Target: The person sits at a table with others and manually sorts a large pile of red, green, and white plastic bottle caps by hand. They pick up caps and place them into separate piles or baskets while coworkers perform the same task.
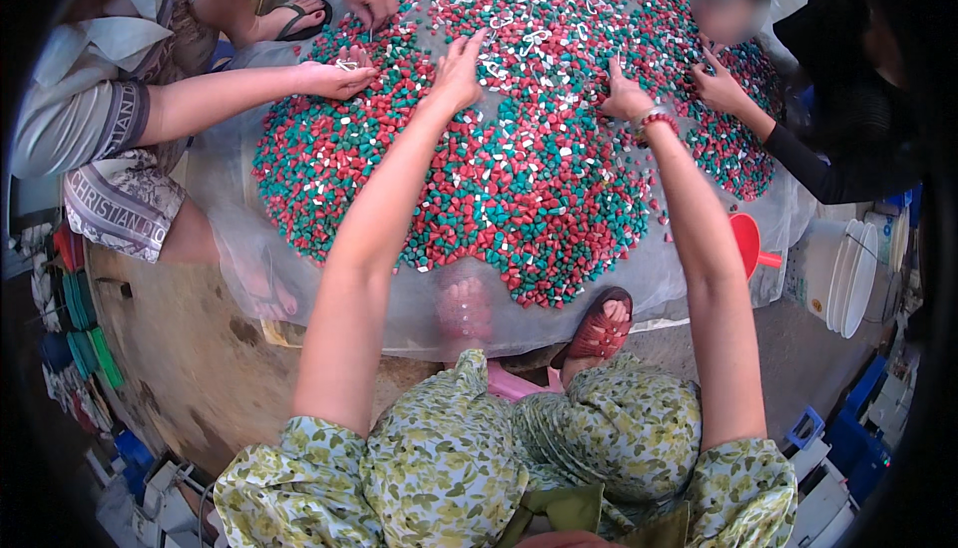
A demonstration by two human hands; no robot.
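A wide pile of small red, green and white pieces (539, 179), seemingly plastic, is spread in front of me. Both my arms stretch far over it. My left hand (459, 74) is at the pile's far middle, fingers extended and apart, with nothing visible in them. Near its fingertips lie white looped pieces (536, 39). To the right, my right hand (627, 97), with a red bead bracelet (659, 119) at the wrist, touches or hovers just over the pieces. Its index finger points forward and the other fingers are partly hidden; I see nothing held.
Translucent plastic sheeting (399, 323) lies under the pile. A co-worker's hands (344, 77) work at the left, another's hand (720, 87) at the right. A red scoop (748, 246) and white buckets (843, 274) stand at the right. My sandalled foot (602, 328) rests at the near edge.
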